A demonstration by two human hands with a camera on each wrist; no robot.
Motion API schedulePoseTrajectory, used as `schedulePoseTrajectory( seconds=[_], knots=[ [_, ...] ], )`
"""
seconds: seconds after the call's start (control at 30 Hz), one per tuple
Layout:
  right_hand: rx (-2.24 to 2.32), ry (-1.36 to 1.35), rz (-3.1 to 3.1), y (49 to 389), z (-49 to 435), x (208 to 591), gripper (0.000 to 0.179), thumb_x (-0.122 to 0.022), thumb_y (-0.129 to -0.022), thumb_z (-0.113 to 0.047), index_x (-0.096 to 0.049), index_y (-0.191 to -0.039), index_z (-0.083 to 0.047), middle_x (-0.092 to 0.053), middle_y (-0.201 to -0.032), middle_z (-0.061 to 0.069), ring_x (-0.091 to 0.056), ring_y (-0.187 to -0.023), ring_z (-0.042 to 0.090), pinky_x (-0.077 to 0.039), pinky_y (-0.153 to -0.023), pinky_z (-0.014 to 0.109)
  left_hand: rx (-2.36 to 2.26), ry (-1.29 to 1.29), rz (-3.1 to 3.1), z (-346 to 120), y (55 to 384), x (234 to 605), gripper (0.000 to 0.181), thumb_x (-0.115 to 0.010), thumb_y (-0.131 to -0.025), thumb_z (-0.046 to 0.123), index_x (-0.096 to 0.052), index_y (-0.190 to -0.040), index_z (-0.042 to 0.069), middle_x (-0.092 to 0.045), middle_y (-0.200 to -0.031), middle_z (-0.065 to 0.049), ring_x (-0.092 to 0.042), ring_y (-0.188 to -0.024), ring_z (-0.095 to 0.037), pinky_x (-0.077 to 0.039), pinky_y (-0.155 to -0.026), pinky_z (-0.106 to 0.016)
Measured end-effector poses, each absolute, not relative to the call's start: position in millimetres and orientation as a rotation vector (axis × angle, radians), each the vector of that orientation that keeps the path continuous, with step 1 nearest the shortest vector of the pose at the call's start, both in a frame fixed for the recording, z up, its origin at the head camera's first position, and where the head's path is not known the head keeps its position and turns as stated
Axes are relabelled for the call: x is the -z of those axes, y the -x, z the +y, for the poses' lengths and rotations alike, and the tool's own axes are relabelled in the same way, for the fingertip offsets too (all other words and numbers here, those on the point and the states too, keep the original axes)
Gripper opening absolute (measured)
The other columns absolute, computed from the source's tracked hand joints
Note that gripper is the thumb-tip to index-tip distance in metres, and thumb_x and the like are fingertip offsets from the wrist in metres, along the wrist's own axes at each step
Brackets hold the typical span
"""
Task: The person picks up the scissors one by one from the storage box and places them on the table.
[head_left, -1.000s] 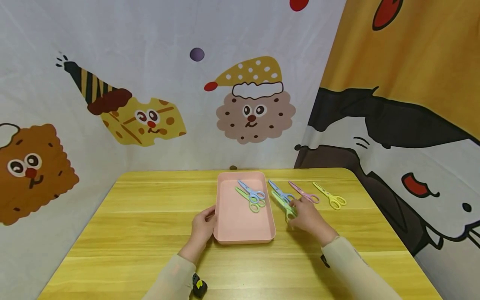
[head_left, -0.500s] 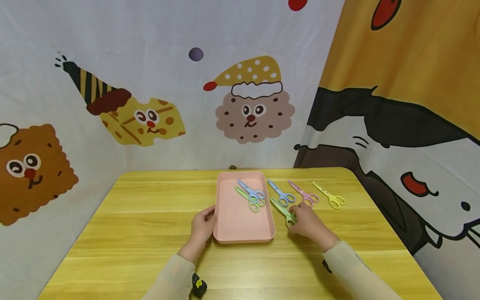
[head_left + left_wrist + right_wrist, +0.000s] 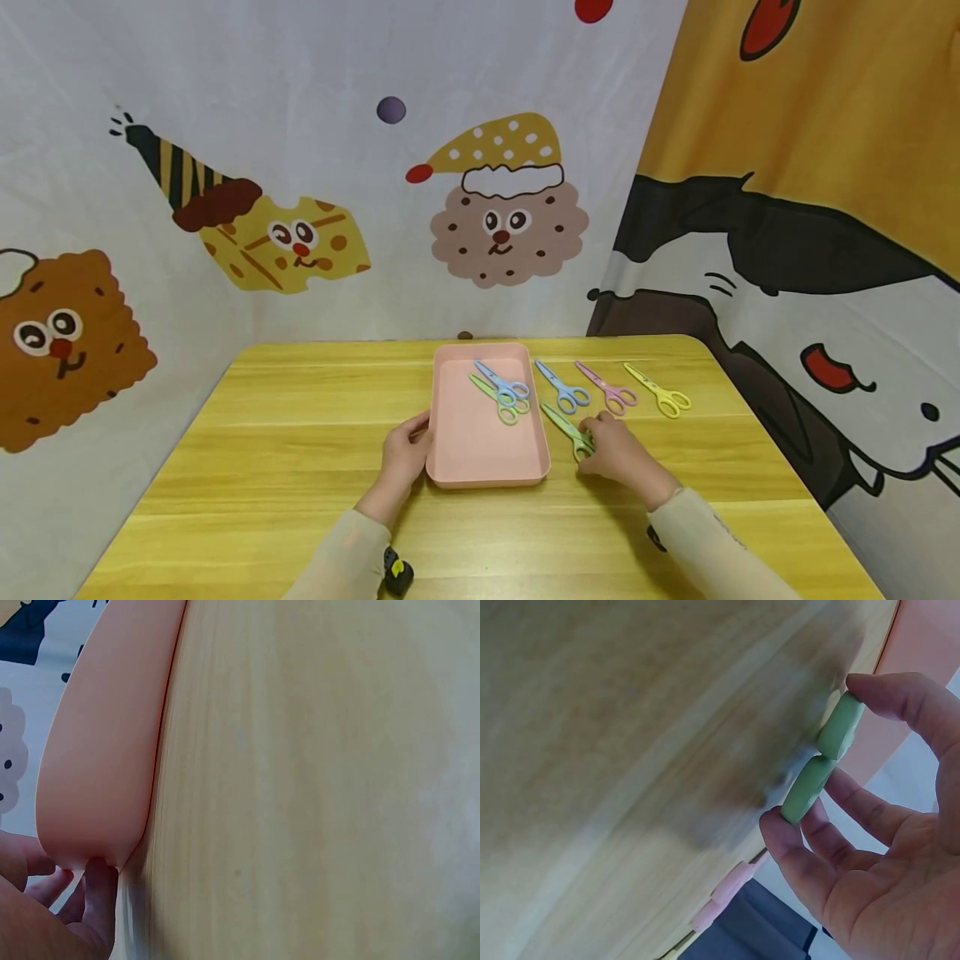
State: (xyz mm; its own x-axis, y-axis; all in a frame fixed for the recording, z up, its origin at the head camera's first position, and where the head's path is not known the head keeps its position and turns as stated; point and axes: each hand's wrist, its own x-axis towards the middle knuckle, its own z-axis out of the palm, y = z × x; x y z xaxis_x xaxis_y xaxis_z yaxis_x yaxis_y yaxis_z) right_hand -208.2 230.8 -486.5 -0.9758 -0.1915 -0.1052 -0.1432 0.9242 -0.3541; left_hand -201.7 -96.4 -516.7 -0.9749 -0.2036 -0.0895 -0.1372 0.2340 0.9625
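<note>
My right hand [image 3: 618, 450] pinches the handle loops of green scissors [image 3: 564, 423] beside the tray's right wall. In the right wrist view, thumb and fingertips span the two green loops [image 3: 808, 789] from either end, close over the table. My left hand [image 3: 405, 452] rests its fingertips against the outer left wall of the pink tray [image 3: 487, 467]; the left wrist view shows fingers [image 3: 99, 896] touching that wall [image 3: 97, 765] low down. Inside the tray lie blue scissors [image 3: 501, 383] and another green pair [image 3: 486, 387], overlapping at the handles.
Blue scissors [image 3: 557, 382], pink scissors [image 3: 606, 386] and yellow scissors [image 3: 654, 388] lie in a row on the wooden table [image 3: 315, 400], right of the tray. A cartoon-print cloth [image 3: 315, 100] hangs behind the table's far edge.
My right hand has drawn the green scissors toward the near edge, off the blue pair they overlapped, to a spot just below it. The left hand and tray stay put.
</note>
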Motion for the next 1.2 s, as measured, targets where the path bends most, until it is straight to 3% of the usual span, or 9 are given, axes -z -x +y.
schedulePoseTrajectory(
  seconds=[0.3,1.2],
  knots=[
    [0.506,0.271,2.963,207.0,233.0,489.3,0.057,-0.084,-0.058,-0.024,-0.063,-0.107,-0.004,-0.053,-0.094,0.008,-0.049,-0.08,0.022,-0.047,-0.073,0.04,1.886,-0.336,-2.418,-96.2,201.5,517.0,0.034,-0.059,-0.092,0.006,-0.06,-0.125,0.0,-0.063,-0.12,-0.02,-0.063,-0.107,-0.031,-0.057,-0.083,-0.032],
    [0.511,0.291,2.955,203.1,232.7,486.5,0.054,-0.081,-0.062,-0.017,-0.062,-0.11,-0.001,-0.053,-0.095,0.01,-0.049,-0.083,0.025,-0.047,-0.073,0.041,1.875,-0.34,-2.424,-96.9,203.4,517.7,0.034,-0.059,-0.091,0.006,-0.061,-0.125,0.001,-0.064,-0.118,-0.019,-0.063,-0.106,-0.029,-0.057,-0.083,-0.032]
  ],
)
